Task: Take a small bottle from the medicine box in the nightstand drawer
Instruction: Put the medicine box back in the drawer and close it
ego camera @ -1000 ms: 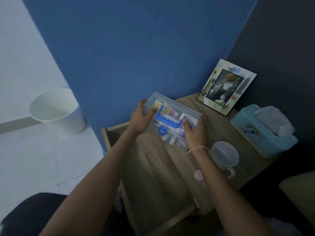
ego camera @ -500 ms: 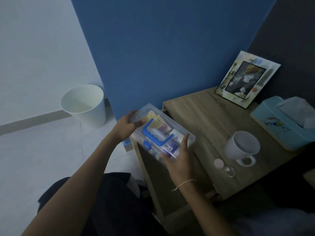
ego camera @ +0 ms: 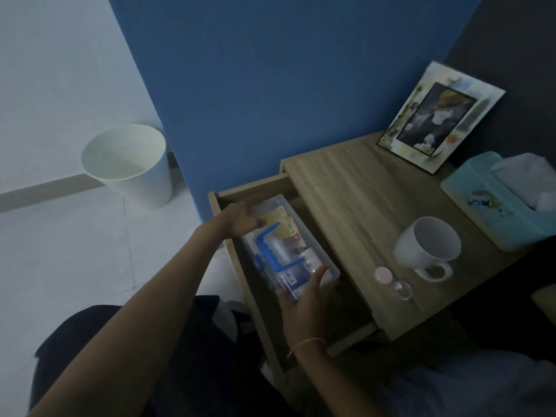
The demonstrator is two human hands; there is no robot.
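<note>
Left hand (ego camera: 240,219) and right hand (ego camera: 307,299) are gripping the far and near ends of the clear medicine box (ego camera: 285,245); you are holding it inside the open nightstand drawer (ego camera: 264,332), lid shut, beside the worktop (ego camera: 361,206).

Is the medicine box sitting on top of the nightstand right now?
No, the medicine box is down in the open drawer, with the left hand and right hand at its ends.
</note>
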